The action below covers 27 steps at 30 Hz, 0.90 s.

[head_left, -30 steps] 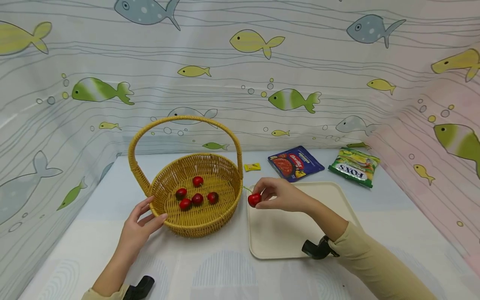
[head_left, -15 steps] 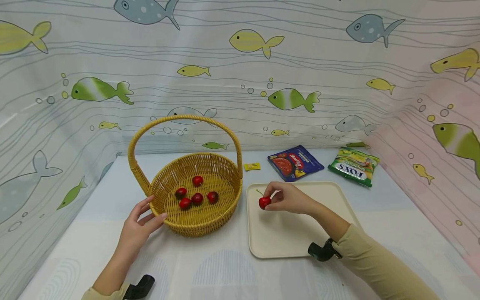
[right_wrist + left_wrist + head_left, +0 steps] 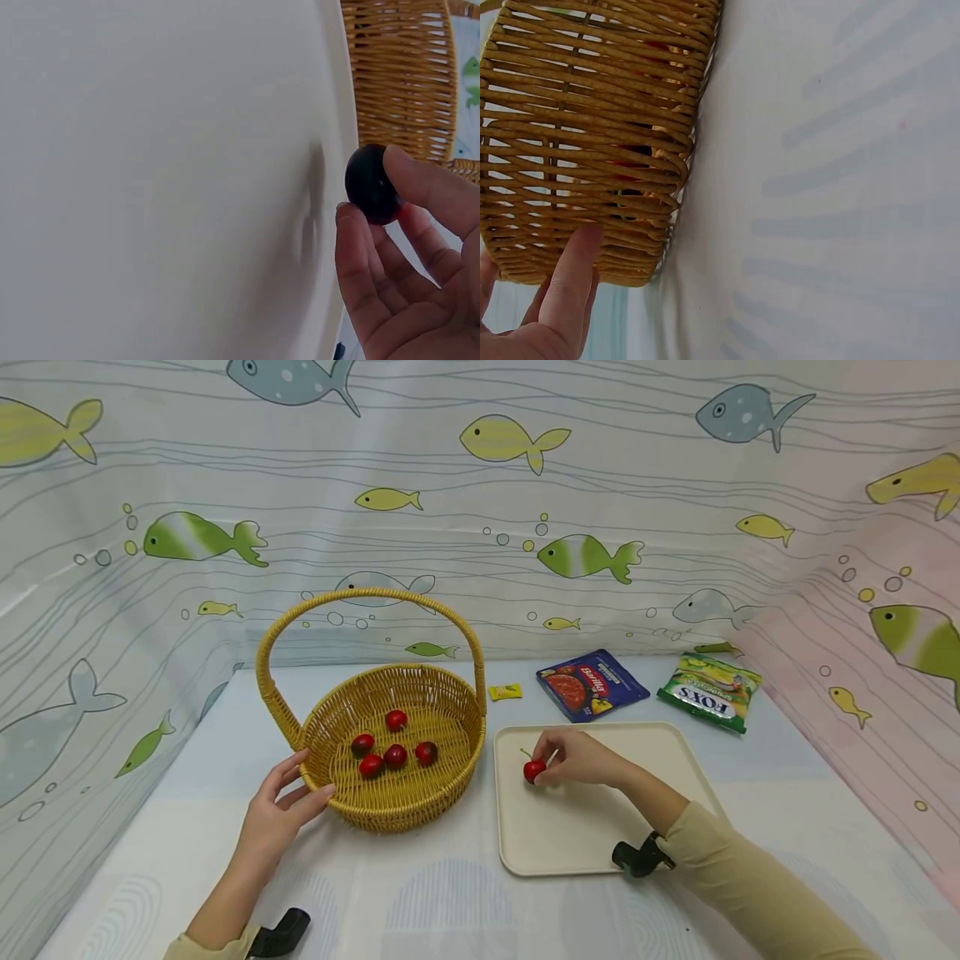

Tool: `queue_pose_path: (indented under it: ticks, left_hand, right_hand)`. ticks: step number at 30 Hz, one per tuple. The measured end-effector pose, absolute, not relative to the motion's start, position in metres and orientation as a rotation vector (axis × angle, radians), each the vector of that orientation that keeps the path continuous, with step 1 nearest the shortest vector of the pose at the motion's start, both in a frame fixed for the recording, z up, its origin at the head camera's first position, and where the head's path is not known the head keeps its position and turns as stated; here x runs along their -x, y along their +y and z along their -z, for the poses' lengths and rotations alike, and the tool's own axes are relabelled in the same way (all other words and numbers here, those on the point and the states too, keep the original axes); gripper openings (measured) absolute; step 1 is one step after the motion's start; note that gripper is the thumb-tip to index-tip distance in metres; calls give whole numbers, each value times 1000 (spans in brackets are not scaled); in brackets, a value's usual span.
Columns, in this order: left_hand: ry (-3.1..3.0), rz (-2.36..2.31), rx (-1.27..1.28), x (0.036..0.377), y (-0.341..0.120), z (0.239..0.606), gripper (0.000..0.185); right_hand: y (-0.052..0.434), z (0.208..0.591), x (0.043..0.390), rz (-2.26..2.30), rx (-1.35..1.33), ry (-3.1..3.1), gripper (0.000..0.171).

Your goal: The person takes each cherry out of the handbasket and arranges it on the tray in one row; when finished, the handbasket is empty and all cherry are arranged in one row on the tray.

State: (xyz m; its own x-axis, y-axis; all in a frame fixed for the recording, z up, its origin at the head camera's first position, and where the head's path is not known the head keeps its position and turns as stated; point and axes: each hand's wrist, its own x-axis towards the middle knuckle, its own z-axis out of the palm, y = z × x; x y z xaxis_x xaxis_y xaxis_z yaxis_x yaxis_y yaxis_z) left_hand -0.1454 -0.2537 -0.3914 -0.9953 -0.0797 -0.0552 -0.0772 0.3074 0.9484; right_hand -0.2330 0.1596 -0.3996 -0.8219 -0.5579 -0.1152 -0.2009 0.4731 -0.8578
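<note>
In the head view a red cherry [image 3: 535, 771] with a green stem is pinched between the thumb and fingertips of my right hand [image 3: 581, 758], low over the left part of the cream tray [image 3: 600, 868]. The same cherry [image 3: 372, 185] looks dark in the right wrist view. My left hand [image 3: 273, 818] rests against the near left side of the round wicker basket [image 3: 397, 818], its fingers spread along the rim. From the left wrist, the thumb [image 3: 570, 285] lies straight on the woven outer wall. Several cherries [image 3: 395, 756] lie on the basket's floor.
Behind the tray lie a blue Barilla pouch [image 3: 592, 686], a green Fox's bag [image 3: 711, 692] and a small yellow packet [image 3: 506, 692]. The basket's tall arched handle [image 3: 375, 593] rises above it. Fish-patterned sheeting [image 3: 450, 527] encloses the back and sides.
My right hand has moved right with the cherry, from beside the basket's right edge to over the tray, and slightly lower. The left hand and basket have stayed put.
</note>
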Motion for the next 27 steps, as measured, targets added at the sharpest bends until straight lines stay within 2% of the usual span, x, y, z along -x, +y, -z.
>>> queue_pose_path:
  ticks: [27]
  left_hand:
    - [-2557,1819,-173,145,-253,390,76]
  right_hand:
    - [163,407,234,1225,561,2390,28]
